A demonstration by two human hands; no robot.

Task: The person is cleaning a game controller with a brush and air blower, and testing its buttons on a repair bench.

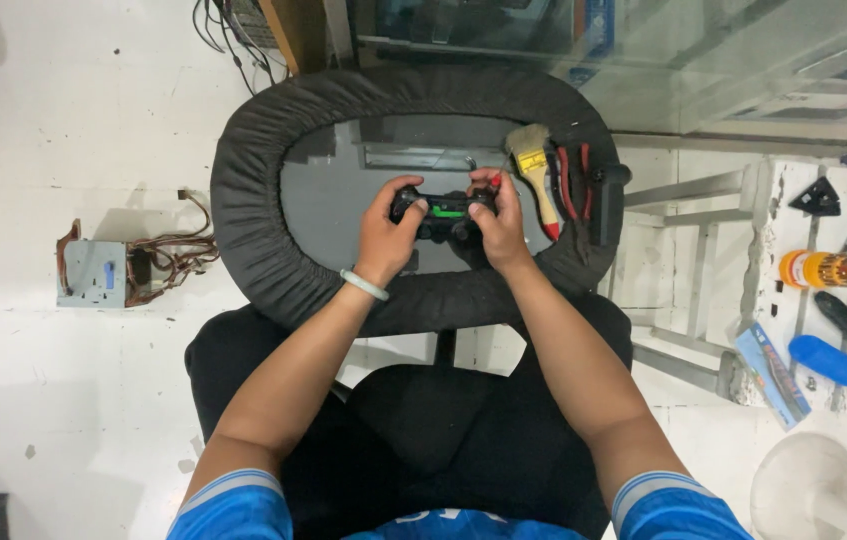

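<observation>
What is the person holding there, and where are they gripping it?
A black game controller, held by both hands: left hand on its left grip, right hand on its right grip, which also holds a small red-tipped tool.

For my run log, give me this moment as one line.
left hand: grips black game controller | right hand: grips controller, holds red-handled tool | nearby: paintbrush, pliers | surface: padded tray

Both hands — left hand (388, 232), right hand (500, 225) — grip a black game controller (442, 211); paintbrush (535, 172) lies just beyond the right fingers (486, 181).
</observation>
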